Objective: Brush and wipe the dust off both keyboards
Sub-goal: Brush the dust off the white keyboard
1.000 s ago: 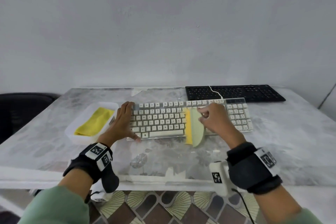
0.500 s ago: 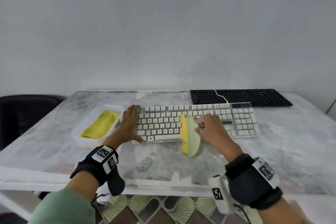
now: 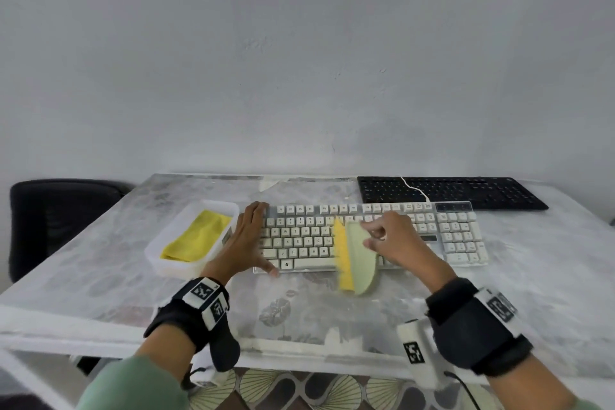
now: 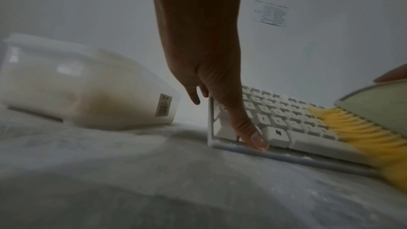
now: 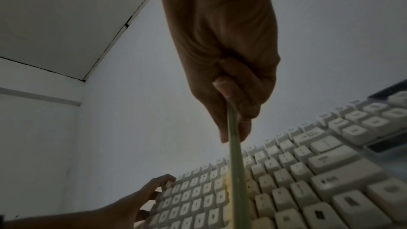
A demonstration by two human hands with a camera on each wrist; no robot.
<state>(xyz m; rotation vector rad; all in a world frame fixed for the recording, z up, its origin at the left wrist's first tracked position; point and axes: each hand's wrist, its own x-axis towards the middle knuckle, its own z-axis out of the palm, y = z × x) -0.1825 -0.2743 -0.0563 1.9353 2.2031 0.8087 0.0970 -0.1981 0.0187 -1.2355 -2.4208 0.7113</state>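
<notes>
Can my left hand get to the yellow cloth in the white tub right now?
Probably yes. The left hand rests on the white keyboard end beside the tub, which is open-topped, with the yellow cloth uncovered.

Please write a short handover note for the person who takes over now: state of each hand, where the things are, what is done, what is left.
Left hand: rests on the left end of the white keyboard, thumb on its front edge, holding it steady.
Right hand: pinches the brush, yellow bristles on the middle keys.
Black keyboard: behind the white one, to the right, untouched at this moment.
Yellow cloth: lies in the white tray, left of the white keyboard.
Done: brushing of the white keyboard is under way; how much is finished cannot be told.
Left: finish brushing it, wipe it with the cloth, then brush and wipe the black keyboard.
</notes>
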